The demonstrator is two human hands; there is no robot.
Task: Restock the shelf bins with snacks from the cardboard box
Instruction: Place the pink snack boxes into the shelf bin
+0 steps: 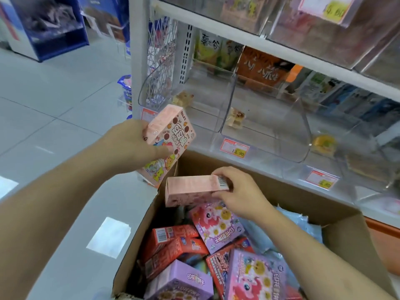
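Observation:
My left hand [132, 144] grips a pink snack box [173, 135] with cartoon print, held up in front of the shelf's left end. My right hand [240, 191] holds a second pink snack box [192, 189] by its barcode end, just above the open cardboard box [337, 215]. Inside the cardboard box lie red, purple and pink snack boxes [216, 228] and light blue packets. Clear plastic shelf bins [266, 131] stand on the lower shelf, nearly bare, with only a small wrapped snack in each.
White shelving [259, 44] runs across the upper right, with more clear bins above and packets behind. Price tags [234, 147] hang on the shelf front. A wire rack [161, 61] hangs at the shelf's end. Grey tiled floor spreads to the left, with a blue display stand [49, 29] far back.

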